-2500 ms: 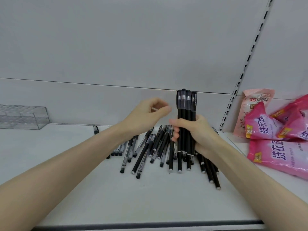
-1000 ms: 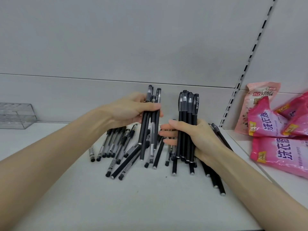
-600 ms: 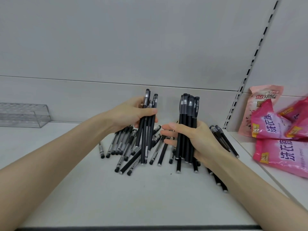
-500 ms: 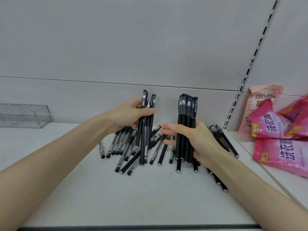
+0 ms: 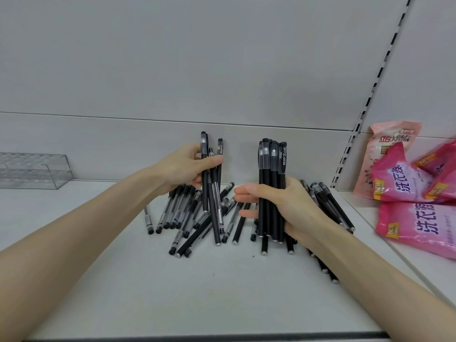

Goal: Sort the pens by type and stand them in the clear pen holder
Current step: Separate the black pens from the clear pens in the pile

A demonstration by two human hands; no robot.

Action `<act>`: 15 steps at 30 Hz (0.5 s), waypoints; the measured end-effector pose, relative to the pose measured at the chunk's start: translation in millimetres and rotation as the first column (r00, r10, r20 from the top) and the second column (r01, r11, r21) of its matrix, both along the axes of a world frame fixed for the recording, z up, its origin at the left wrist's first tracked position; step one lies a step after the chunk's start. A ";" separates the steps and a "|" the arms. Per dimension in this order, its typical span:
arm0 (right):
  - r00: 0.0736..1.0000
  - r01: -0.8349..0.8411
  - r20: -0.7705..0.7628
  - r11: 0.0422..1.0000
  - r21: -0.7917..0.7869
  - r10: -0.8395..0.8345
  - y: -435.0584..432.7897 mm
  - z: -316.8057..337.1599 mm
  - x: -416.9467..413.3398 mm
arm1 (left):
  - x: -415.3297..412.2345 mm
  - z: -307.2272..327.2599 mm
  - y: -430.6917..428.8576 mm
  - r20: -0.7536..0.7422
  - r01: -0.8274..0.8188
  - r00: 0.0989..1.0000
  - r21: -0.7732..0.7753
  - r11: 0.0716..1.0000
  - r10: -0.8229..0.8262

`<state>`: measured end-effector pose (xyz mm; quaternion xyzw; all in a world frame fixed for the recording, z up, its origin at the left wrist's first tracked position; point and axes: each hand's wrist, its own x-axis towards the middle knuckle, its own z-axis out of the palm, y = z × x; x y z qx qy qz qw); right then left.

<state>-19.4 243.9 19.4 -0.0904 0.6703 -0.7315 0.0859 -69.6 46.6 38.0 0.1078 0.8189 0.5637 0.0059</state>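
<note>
Black matte pens (image 5: 271, 166) stand upright in a tight bundle in the right hand (image 5: 293, 208), caps up, just as they did moments ago. The change is on the other side. The left hand (image 5: 180, 169), which held nothing a couple of seconds back, now grips a small bunch of pens (image 5: 215, 213) lifted from the heap, and over the last half-second it has brought them nearly vertical, as if squaring their ends. That bunch looks mixed, dark barrels beside a clear one, so I judge the sorting still under way. The left fingers (image 5: 212, 162) are curled round the bunch with the thumb across its front. The right fingers (image 5: 246, 191) wrap the bundle, their tips sticking out straight past it. Loose pens (image 5: 182, 213) lie fanned on the shelf (image 5: 222, 292) beneath both hands. The clear pen holder (image 5: 37, 169) sits far left with no pens in it, well apart. Pink packets (image 5: 407, 188) lie to the right.
</note>
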 end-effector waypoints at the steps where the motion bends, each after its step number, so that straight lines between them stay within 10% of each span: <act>1: 1.000 -0.003 0.001 1.000 0.002 0.003 -0.1 -0.2 -0.5 | -0.4 -0.6 -0.7 -0.009 0.004 1.000 -0.024 1.000 -0.004; 15: 0.999 -0.038 -0.009 0.999 -0.023 0.038 -3.5 1.1 -0.9 | 14.4 24.9 -3.4 -0.169 0.085 0.982 -0.011 0.996 -0.086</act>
